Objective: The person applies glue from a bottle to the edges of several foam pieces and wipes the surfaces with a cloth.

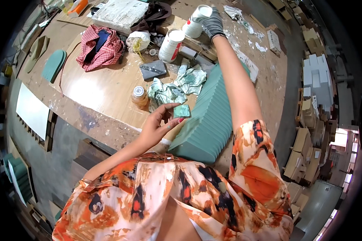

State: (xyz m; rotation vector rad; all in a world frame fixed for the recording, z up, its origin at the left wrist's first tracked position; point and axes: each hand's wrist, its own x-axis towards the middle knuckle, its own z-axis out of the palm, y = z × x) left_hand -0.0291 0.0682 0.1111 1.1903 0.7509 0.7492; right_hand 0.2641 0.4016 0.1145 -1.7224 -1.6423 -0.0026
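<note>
My bare left hand (159,122) pinches a small green-stained square pad (182,111) between thumb and fingers. It hovers beside the near end of a long green ribbed piece (211,124) that lies on the workbench (96,116). Reaching to the far side, my right hand (214,26) wears a grey striped glove and is closed around the upper part of a white can (192,29). Its palm side is hidden. Another white can (171,45) with a red patch stands just left of that one. Two green-smeared rags (165,93) lie beyond my left hand.
A jar of amber liquid (139,97) and a grey block (153,70) are near the rags. Further left lie a red checked cloth (100,48) and a green rounded panel (54,65). Paint-marked scraps (239,18) lie at the far right. Cardboard boxes (303,150) line the right side.
</note>
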